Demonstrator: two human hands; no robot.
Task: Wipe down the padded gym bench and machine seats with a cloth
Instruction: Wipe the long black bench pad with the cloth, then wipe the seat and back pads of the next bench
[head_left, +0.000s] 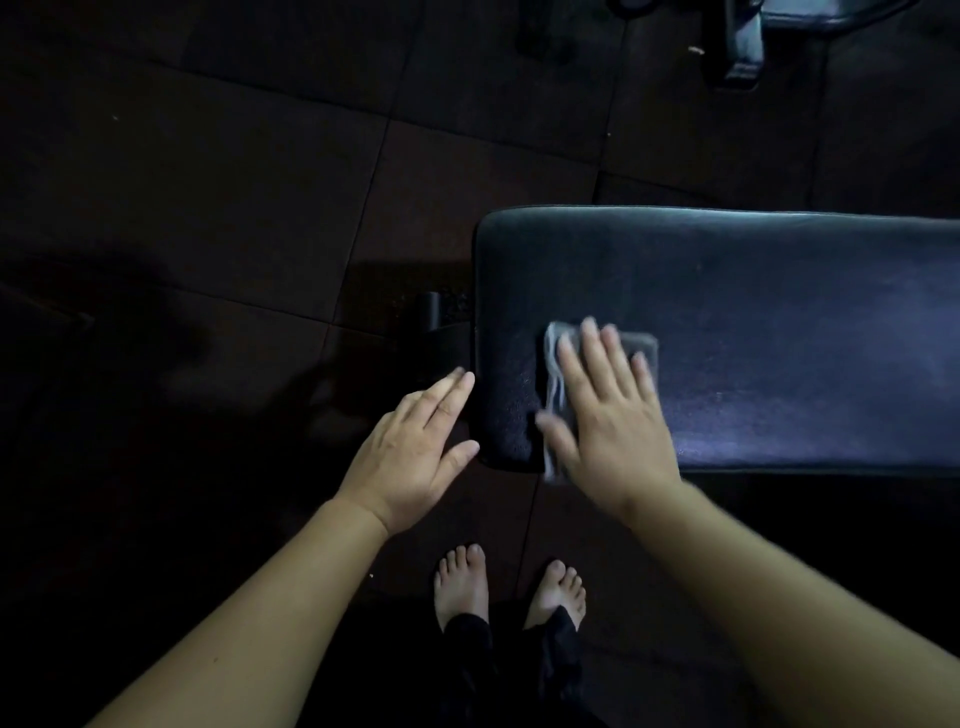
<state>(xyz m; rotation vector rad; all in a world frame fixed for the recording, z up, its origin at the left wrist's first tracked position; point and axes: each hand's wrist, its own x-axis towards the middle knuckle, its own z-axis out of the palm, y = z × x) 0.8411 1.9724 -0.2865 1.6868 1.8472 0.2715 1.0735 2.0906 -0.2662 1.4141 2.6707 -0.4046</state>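
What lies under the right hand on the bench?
A grey cloth, pressed flat on the bench pad by the right hand. Its edges show; its middle is covered.

The room is dim. The floor (234, 182) is laid in dark square tiles with thin seams and a few pale specks. A black machine frame (743, 47) stands at the far side.

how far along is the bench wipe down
Done: unclear, though the bench pad has a sheen right of the cloth, perhaps already wiped. In hand: the right hand presses the cloth flat near the pad's end; the left hand is open beside it. Left: probably the dark equipment at the top.
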